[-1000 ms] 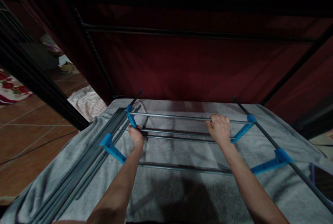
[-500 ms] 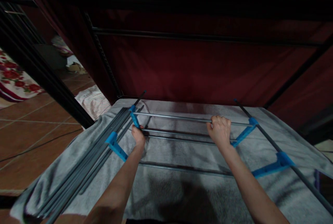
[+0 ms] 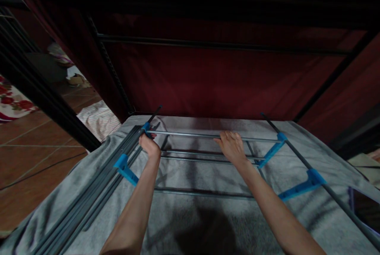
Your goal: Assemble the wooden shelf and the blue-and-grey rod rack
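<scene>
Before me lies a frame of grey metal tubes joined by blue plastic brackets. My left hand [image 3: 149,144] is closed around the back left blue bracket [image 3: 145,127], at the end of the upper cross tube [image 3: 187,133]; its fingers are partly hidden. Farther along that tube, my right hand [image 3: 232,145] rests over it with the fingers curled across the top. A front left bracket [image 3: 126,169], a back right bracket [image 3: 273,150] and a front right bracket [image 3: 304,186] also show. Lower cross tubes [image 3: 202,159] run beneath my hands.
A bundle of loose grey tubes [image 3: 95,189] lies on the left of the grey blanket [image 3: 213,223]. Behind hangs dark red fabric [image 3: 208,85] with black bars. A dark flat object [image 3: 366,209] sits at the right edge. Striped cloth [image 3: 99,120] lies at left.
My left hand has moved up from the bracket's lower part to its top corner at the tube end. My right hand has slid left along the upper tube. The view has shifted slightly.
</scene>
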{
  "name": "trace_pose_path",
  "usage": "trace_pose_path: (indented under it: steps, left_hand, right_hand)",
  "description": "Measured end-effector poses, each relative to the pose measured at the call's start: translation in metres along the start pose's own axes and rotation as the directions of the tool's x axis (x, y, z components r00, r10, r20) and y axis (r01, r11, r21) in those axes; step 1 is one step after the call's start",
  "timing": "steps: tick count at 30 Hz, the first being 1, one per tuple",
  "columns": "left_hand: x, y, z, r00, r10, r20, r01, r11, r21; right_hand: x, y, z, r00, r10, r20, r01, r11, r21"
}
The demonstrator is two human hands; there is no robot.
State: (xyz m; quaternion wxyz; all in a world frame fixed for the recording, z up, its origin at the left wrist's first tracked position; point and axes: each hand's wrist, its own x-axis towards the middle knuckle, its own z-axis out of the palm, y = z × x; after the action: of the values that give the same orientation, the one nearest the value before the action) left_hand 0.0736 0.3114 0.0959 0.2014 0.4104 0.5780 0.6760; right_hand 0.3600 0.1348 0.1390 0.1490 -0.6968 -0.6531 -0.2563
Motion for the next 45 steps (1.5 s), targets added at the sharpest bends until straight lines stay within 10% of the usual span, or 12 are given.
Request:
trace_pose_path:
  steps: [10,30,45]
  left_hand:
    - [-0.006,-0.001,0.003,0.996,0.092,-0.013,-0.086,0.963,0.256]
    - [-0.007,0.0,-0.016,0.994,0.106,0.038,-0.102,0.99,-0.101]
    - [-0.045,-0.079,-0.043,0.971,0.076,0.225,-0.104,0.988,0.115]
  right_hand:
    - [0.0,-0.003,0.005,1.0,0.017,0.012,-0.016,1.0,-0.02]
    - [-0.005,0.006,-0.003,1.0,-0.022,-0.019,0.024,0.986,0.163]
    - [-0.039,0.002,0.01,0.989,0.006,-0.146,0.026,0.976,0.215]
